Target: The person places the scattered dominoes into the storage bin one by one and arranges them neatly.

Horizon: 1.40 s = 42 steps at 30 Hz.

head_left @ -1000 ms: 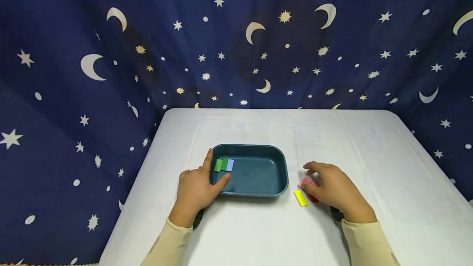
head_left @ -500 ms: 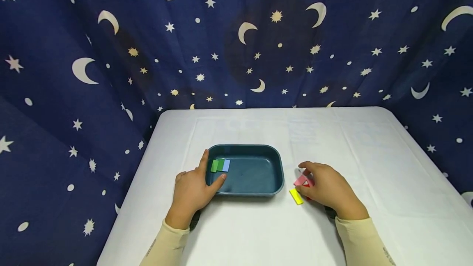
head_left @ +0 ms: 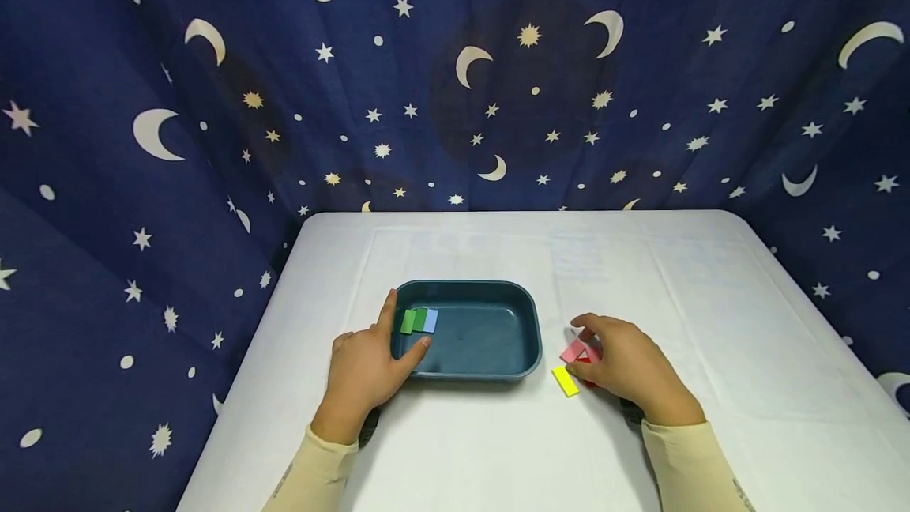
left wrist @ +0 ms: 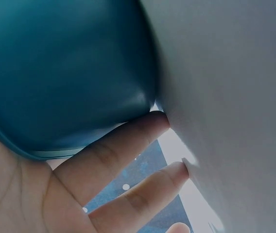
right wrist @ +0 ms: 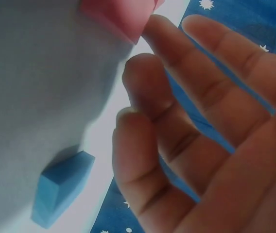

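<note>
In the head view, my left hand (head_left: pixel 365 366) rests on the near left corner of a dark teal bin (head_left: pixel 529 314). The index finger lies straight along the left rim and the thumb reaches over the front rim. Other fingers touch the outer wall in the left wrist view. My right hand (head_left: pixel 633 362) hovers low over small blocks right of the bin, thumb and index apart. A pink block (head_left: pixel 573 351) and a partly covered red block (head_left: pixel 587 362) lie between them. A yellow block (head_left: pixel 565 382) lies beside the thumb. A blue block (right wrist: pixel 62 189) shows below the curved fingers.
Two green blocks (head_left: pixel 414 321) and a light blue block (head_left: pixel 430 321) lie in a row at the bin's left end. A white cloth covers the table (head_left: pixel 469 449). Behind it hangs a navy curtain (head_left: pixel 412 77) with stars and moons.
The head view has shifted slightly, moving everything a little to the left. My right thumb has moved nearer the yellow block, uncovering more of the pink block. My left hand stays on the bin.
</note>
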Tool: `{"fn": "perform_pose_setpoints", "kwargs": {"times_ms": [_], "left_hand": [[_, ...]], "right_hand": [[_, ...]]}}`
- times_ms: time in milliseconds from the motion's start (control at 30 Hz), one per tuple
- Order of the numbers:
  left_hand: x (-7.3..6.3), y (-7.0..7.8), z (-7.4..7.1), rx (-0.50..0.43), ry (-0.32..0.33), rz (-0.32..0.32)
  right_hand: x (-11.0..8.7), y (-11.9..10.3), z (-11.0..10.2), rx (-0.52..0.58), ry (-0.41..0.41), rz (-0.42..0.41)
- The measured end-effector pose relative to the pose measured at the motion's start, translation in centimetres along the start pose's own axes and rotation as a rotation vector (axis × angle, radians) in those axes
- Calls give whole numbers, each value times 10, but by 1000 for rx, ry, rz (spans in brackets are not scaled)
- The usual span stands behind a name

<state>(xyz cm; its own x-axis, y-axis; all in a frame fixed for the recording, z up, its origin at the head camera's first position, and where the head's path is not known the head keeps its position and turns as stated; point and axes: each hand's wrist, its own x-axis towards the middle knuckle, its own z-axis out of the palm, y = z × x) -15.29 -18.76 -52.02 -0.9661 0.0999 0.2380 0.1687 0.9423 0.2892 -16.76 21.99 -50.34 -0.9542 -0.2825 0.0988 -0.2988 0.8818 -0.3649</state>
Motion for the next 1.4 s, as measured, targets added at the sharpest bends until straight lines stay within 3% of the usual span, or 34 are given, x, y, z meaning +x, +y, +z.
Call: {"fn": "perform_pose_setpoints", "kwargs": {"times_ms": [1400], "left_hand": [[1, -1, 1, 8, 26, 23]], "right_hand": [[1, 0, 3, 7, 0, -11]]}}
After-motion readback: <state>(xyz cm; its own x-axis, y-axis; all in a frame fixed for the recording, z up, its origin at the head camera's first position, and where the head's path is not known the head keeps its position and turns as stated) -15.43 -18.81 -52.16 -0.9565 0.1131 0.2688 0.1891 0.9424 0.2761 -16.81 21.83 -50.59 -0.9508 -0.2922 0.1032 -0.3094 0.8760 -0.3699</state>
